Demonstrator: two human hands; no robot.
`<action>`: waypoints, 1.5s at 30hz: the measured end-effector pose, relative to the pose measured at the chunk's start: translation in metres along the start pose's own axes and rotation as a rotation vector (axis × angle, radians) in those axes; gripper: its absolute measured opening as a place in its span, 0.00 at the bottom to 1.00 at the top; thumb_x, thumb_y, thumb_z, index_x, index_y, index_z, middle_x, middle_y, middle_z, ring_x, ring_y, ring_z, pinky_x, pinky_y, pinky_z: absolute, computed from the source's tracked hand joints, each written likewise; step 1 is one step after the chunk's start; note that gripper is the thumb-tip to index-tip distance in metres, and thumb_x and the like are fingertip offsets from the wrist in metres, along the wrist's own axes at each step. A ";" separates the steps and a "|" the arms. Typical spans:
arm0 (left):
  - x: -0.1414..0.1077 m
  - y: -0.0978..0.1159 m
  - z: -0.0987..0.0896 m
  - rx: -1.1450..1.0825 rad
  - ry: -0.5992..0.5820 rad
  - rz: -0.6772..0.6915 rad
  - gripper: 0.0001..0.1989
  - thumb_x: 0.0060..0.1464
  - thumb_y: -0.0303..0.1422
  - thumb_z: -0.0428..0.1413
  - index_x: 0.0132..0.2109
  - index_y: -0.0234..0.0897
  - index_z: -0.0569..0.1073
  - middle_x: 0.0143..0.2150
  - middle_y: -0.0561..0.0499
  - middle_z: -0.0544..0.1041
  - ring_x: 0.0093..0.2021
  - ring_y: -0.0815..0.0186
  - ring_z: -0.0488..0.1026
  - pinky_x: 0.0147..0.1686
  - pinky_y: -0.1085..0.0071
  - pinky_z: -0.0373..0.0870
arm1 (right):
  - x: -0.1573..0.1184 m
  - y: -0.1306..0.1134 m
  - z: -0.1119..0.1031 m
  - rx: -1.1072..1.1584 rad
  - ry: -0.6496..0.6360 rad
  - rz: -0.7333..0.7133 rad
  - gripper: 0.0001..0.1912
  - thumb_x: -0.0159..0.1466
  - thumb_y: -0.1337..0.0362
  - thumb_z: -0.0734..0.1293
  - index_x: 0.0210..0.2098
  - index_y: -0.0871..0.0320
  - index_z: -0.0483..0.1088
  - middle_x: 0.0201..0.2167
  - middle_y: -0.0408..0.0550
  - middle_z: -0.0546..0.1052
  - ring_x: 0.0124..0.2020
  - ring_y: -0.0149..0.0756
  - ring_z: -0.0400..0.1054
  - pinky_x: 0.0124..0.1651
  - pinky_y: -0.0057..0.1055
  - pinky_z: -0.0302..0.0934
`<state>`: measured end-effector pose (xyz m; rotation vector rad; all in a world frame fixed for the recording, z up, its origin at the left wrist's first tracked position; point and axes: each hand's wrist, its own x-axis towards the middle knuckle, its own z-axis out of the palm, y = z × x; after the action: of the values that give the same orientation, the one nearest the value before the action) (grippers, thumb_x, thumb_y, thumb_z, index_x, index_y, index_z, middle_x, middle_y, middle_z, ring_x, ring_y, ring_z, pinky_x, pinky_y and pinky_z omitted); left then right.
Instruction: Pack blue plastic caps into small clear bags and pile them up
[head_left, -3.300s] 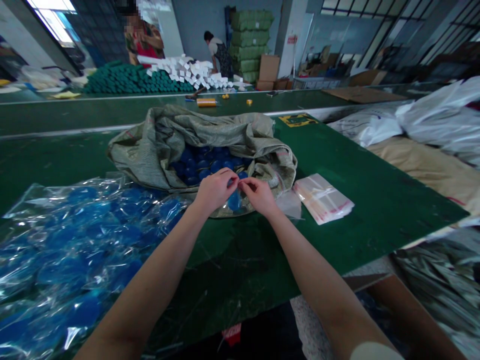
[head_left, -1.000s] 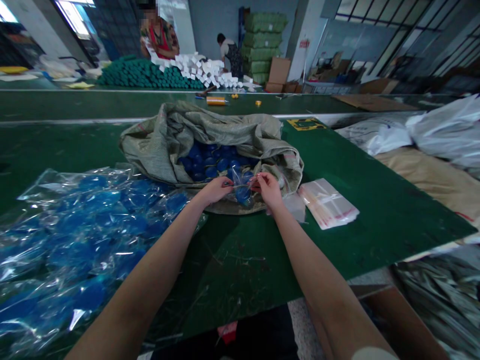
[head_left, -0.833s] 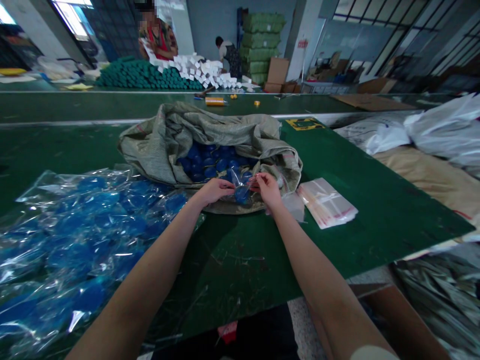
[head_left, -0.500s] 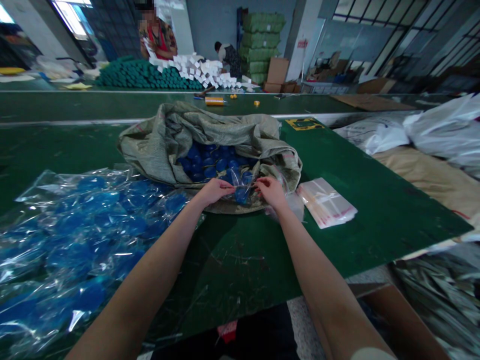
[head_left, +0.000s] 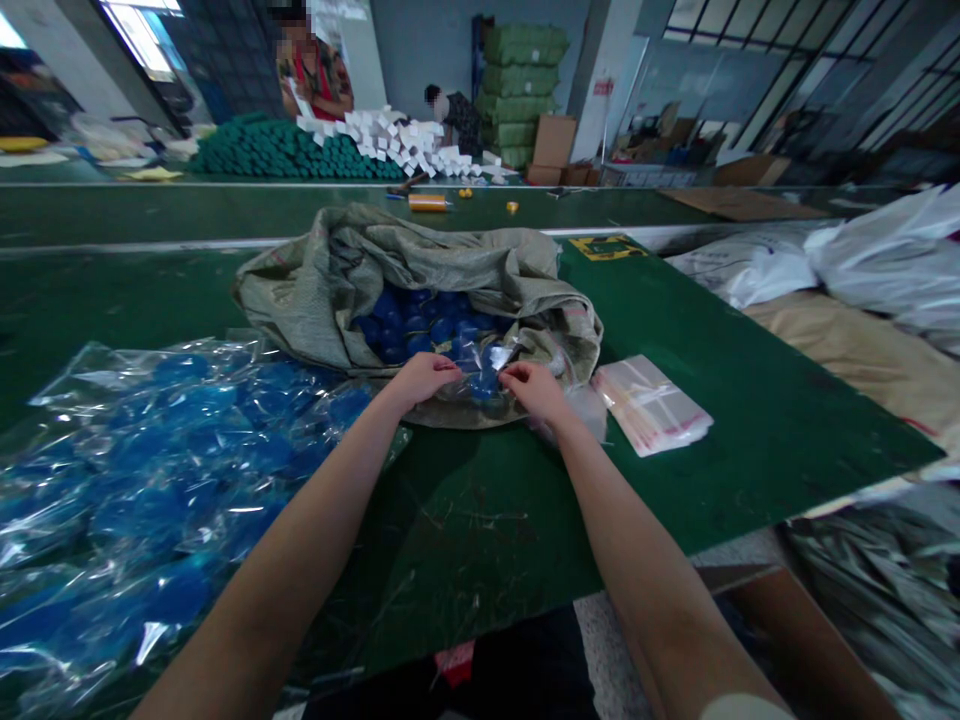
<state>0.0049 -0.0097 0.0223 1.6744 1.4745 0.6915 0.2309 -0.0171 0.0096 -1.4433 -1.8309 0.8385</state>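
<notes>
Left hand [head_left: 429, 379] and right hand [head_left: 534, 388] pinch a clear bag [head_left: 484, 382]. Wrapped blue pieces [head_left: 146, 440] lie left; loose ones [head_left: 416, 327] remain beyond.

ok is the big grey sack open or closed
Open: the grey sack has its mouth spread wide, and blue pieces show inside.

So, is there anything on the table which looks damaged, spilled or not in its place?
Nothing appears spilled. One clear plastic piece, probably a bag, lies loose beside the tidier stack of bags, and the green table shows pale marks, perhaps scratches.
</notes>
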 end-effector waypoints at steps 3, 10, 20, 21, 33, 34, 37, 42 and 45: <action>-0.001 0.004 -0.006 -0.004 0.028 0.053 0.15 0.49 0.42 0.56 0.34 0.33 0.77 0.17 0.57 0.63 0.17 0.73 0.55 0.19 0.75 0.49 | -0.001 -0.003 -0.005 0.062 0.059 -0.075 0.08 0.59 0.60 0.65 0.31 0.58 0.73 0.27 0.44 0.76 0.29 0.32 0.68 0.34 0.28 0.61; 0.003 0.003 -0.005 0.056 0.042 0.197 0.16 0.50 0.42 0.54 0.33 0.32 0.77 0.21 0.54 0.67 0.21 0.72 0.58 0.22 0.75 0.52 | -0.005 -0.007 -0.009 0.073 0.157 -0.157 0.09 0.60 0.59 0.64 0.30 0.58 0.72 0.28 0.45 0.75 0.30 0.33 0.67 0.35 0.29 0.60; 0.006 -0.002 0.003 0.036 0.048 0.060 0.12 0.49 0.38 0.55 0.32 0.34 0.77 0.19 0.55 0.67 0.20 0.71 0.59 0.21 0.74 0.51 | 0.001 0.010 0.003 0.050 0.040 -0.044 0.10 0.62 0.58 0.63 0.35 0.58 0.72 0.30 0.45 0.76 0.28 0.31 0.69 0.33 0.28 0.63; 0.005 -0.001 0.004 0.046 0.049 0.047 0.12 0.49 0.38 0.55 0.31 0.34 0.76 0.19 0.55 0.66 0.19 0.71 0.58 0.21 0.74 0.51 | 0.001 0.011 0.004 0.074 0.026 -0.024 0.11 0.62 0.58 0.63 0.36 0.58 0.72 0.29 0.45 0.76 0.26 0.30 0.68 0.31 0.27 0.63; 0.007 -0.007 0.008 0.063 0.040 0.000 0.11 0.50 0.37 0.56 0.30 0.34 0.77 0.17 0.55 0.67 0.19 0.69 0.60 0.21 0.73 0.52 | 0.000 0.009 0.002 -0.075 -0.170 0.009 0.07 0.56 0.64 0.68 0.31 0.59 0.78 0.25 0.47 0.77 0.24 0.32 0.69 0.29 0.27 0.61; 0.006 -0.007 0.008 0.066 0.040 -0.005 0.11 0.50 0.38 0.55 0.30 0.34 0.77 0.17 0.55 0.67 0.19 0.69 0.60 0.21 0.73 0.52 | -0.001 0.009 0.003 -0.085 -0.174 0.006 0.07 0.56 0.64 0.68 0.30 0.59 0.78 0.24 0.47 0.77 0.24 0.33 0.68 0.29 0.28 0.61; 0.006 -0.006 0.007 0.080 0.046 -0.003 0.11 0.50 0.38 0.55 0.30 0.34 0.77 0.17 0.55 0.66 0.19 0.70 0.59 0.21 0.73 0.52 | -0.002 0.006 0.004 -0.091 -0.163 0.014 0.06 0.55 0.64 0.68 0.27 0.59 0.77 0.23 0.47 0.76 0.24 0.33 0.68 0.29 0.28 0.60; 0.005 -0.006 0.005 0.076 0.056 0.020 0.12 0.50 0.39 0.54 0.31 0.35 0.77 0.19 0.55 0.66 0.20 0.70 0.60 0.21 0.74 0.53 | -0.002 0.005 -0.004 0.063 -0.079 0.047 0.07 0.55 0.61 0.67 0.28 0.57 0.74 0.24 0.43 0.75 0.25 0.30 0.66 0.28 0.26 0.57; 0.005 -0.006 0.006 0.069 0.031 0.043 0.12 0.50 0.39 0.54 0.32 0.35 0.77 0.20 0.55 0.67 0.20 0.70 0.61 0.21 0.74 0.53 | -0.001 0.008 -0.008 0.114 -0.086 0.108 0.07 0.54 0.61 0.66 0.27 0.57 0.74 0.22 0.41 0.73 0.22 0.29 0.63 0.25 0.26 0.55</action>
<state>0.0073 -0.0060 0.0131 1.7594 1.5032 0.6999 0.2423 -0.0162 0.0079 -1.4647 -1.7492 1.0561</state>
